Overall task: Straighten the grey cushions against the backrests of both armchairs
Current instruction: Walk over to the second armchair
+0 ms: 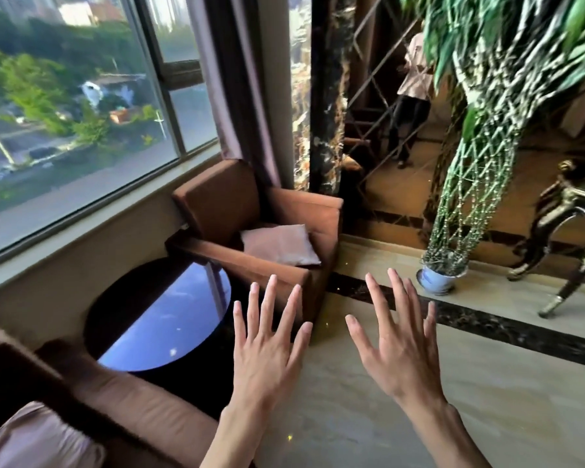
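Head view: a large window [81, 106] fills the upper left of the frame, with a dark curtain [237, 96] hanging at its right edge. A pale polished floor [487, 383] occupies the lower right, crossed by a dark marble band. A far armchair [257, 228], brown, stands at centre frame below the curtain; a near armchair [92, 400], same brown, sits in the lower left corner, partly cut off by the frame edge. Between the two armchairs, under the window, stands a round dark glossy table [163, 315] reflecting sky. A tall plant [480, 170] with a lattice-wrapped stem rises at the upper right from a pale blue pot [436, 282] on the floor. The far cushion [281, 244] lies tilted on the far armchair's seat, leaning toward the right arm, not flat against the backrest. The near cushion [38, 437] shows at the bottom left on the near seat, partly out of frame; its position against the backrest cannot be judged. The left hand [267, 352] and right hand [399, 342] are raised at lower centre, backs to the camera, fingers spread wide, apart from each other and grasping nothing.
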Tool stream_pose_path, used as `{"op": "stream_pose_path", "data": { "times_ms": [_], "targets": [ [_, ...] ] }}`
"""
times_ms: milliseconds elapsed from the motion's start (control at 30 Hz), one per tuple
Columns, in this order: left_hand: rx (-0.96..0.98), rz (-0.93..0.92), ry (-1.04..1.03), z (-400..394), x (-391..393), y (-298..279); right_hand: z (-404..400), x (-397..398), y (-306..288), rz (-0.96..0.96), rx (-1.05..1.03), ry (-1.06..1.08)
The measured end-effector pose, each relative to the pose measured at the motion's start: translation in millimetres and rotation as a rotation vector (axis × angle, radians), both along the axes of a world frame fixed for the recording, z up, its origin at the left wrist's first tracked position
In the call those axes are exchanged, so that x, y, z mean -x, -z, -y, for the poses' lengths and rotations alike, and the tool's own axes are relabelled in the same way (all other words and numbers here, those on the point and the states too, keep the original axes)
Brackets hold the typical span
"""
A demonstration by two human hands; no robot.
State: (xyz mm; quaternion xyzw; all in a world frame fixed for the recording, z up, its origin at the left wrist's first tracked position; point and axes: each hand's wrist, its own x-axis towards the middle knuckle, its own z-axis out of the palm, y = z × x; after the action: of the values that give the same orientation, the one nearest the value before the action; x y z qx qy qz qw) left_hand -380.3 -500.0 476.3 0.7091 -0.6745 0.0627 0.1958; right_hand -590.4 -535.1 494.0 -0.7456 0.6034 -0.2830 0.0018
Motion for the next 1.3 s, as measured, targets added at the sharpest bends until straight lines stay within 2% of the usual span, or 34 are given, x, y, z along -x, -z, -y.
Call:
{"op": "stream_pose_path", "data": {
  "times_ms": [300, 600, 967, 1300],
  "targets": [
    [0.053, -0.034, 0.076, 125, 35, -13, 119, 49, -4, 0.041, 0.022, 0.061],
    [0.027, -0.057, 0.04, 318, 55, 5, 313, 69, -7, 0.016, -0.002, 0.077],
    [0.012, -0.145, 0.042, 520, 85, 13, 514, 104, -5, -0.006, -0.048, 0.119],
    [-0.059, -0.156, -0.144, 707, 96, 38, 736, 118, 21, -0.075, -0.097, -0.07]
  ]
}}
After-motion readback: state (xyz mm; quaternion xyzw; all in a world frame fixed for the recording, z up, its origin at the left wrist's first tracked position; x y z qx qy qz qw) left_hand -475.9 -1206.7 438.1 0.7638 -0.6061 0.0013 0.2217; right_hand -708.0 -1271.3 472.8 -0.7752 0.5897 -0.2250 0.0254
